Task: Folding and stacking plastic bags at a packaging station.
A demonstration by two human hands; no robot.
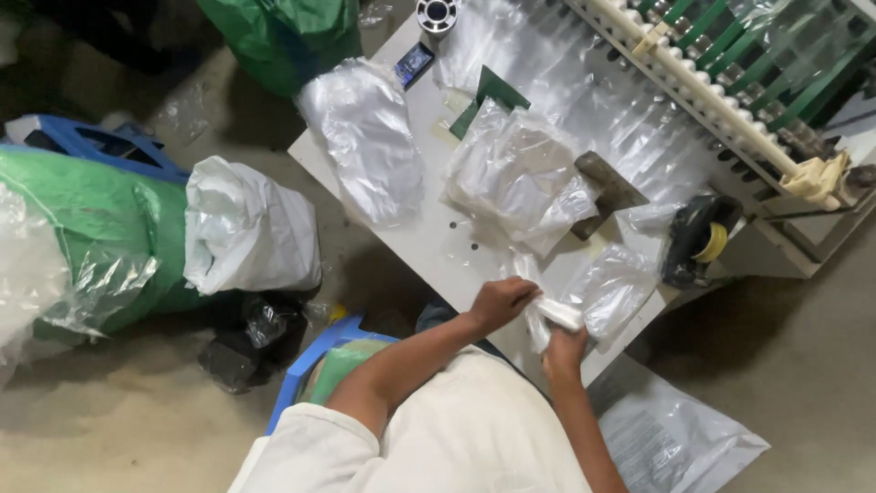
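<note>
Both hands (534,324) seemingly around white roll (558,315)

A white work table (429,233) stands tilted across the view. On it lie a heap of clear plastic bags (365,137), a second crumpled pile (516,178), a dark flat board (610,192), a green card (493,91), a tape dispenser (698,239) and a small dark phone (413,64) near the far edge

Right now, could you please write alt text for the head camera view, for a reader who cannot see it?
Seen from above, a person's left hand and right hand grip a white folded item at the edge of a white table strewn with clear plastic bags. Green and white sacks lie on the floor.
</note>
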